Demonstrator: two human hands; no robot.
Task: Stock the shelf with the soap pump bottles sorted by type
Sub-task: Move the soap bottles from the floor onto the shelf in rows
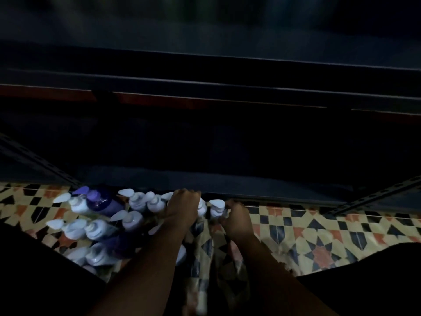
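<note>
Barely begun: soap pump bottles (109, 222) clustered on the tiled floor (319, 233), dark shelf (227, 183) apparently unstocked, left hand (183, 206) and right hand (237, 221) each curled around a white-pump bottle.

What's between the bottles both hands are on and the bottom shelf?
Nothing visible. Left hand and right hand are on white pump bottles on the tiled floor, right beside the shelf edge. The shelf interior is too dark to judge.
</note>
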